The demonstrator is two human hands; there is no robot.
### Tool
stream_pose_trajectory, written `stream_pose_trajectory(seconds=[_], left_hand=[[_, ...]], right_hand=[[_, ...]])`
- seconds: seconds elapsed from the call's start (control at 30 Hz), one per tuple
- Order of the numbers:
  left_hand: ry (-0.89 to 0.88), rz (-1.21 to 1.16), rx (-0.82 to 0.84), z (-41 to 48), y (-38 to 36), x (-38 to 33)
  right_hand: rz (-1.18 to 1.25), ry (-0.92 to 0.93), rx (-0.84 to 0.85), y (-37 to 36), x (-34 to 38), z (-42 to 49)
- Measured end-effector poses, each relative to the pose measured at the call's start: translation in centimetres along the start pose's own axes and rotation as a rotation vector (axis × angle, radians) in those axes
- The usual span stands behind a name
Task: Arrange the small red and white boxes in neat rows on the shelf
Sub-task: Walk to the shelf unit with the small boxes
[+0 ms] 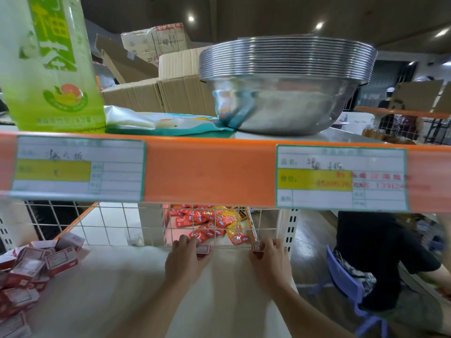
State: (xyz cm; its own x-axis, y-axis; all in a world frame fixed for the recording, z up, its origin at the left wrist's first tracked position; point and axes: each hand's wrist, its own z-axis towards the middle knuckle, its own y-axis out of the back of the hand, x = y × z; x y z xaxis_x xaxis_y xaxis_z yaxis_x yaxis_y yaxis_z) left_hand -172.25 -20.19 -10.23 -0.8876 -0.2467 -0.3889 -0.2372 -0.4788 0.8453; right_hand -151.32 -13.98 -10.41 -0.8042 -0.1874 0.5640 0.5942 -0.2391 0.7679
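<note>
Box pile point(29, 267) cut off at L edge; shelf label point(341, 178) txt too blurred to read.

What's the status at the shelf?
Left hand grips left box, right hand grips right box, both at wire grid. Loose pile left, unsorted. Nothing in the way.

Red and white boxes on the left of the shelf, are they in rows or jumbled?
Jumbled. The red and white boxes lie heaped at mixed angles, some resting on others, with no straight row.
</note>
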Motion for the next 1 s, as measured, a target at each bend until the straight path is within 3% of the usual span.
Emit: stream_pose_trajectory(seconds=[0.23, 0.6, 0.83, 1.0], left_hand=[[0.009, 0.014, 0.12, -1.3, 2.8, -0.3], [-0.143, 0.113, 0.321, -5.3, 10.5, 1.4], [-0.071, 0.125, 0.361, -9.3, 14.9, 3.3], [0.098, 0.177, 0.393, -13.0, 18.7, 5.3]], right_hand=[[-0.13, 0.064, -0.001, 1.8, 0.0, -1.9], [-0.214, 0.326, 0.27, 6.3, 3.8, -7.2], [-0.208, 0.467, 0.442, 7.0, 9.2, -10.2], [-0.214, 0.545, 0.557, 6.4, 11.6, -12.6]])
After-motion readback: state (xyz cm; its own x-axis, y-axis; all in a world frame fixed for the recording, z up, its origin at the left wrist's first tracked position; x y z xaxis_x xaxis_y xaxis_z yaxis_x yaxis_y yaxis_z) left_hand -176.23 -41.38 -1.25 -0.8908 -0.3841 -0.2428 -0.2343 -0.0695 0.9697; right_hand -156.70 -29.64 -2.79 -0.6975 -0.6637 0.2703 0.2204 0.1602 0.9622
